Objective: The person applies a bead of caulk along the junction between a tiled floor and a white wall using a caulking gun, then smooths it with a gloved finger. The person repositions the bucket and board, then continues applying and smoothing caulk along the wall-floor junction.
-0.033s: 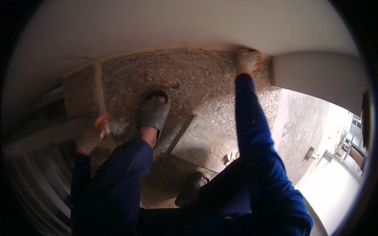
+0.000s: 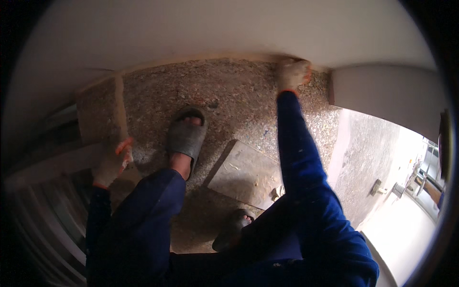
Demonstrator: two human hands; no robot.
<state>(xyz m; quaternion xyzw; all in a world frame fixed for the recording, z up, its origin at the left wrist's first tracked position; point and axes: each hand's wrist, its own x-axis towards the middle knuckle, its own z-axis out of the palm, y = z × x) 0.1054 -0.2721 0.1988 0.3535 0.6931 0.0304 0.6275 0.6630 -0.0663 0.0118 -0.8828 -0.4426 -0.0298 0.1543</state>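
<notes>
A grey rubber slide sandal (image 2: 185, 136) rests flat on the speckled brown terrazzo floor (image 2: 239, 103), between the two hands' grips. A flat grey rectangular slab (image 2: 246, 174) lies below the right grip. A second dark sandal (image 2: 232, 229) sits lower still. A small metal fitting (image 2: 377, 187) lies on the bright floor, well right.

This looks like a building under finishing work: a speckled terrazzo floor (image 2: 239, 103) meets a plain plastered wall (image 2: 215, 28), a loose flat slab (image 2: 246, 174) lies on it, and a bright doorway (image 2: 406, 229) opens right.
</notes>
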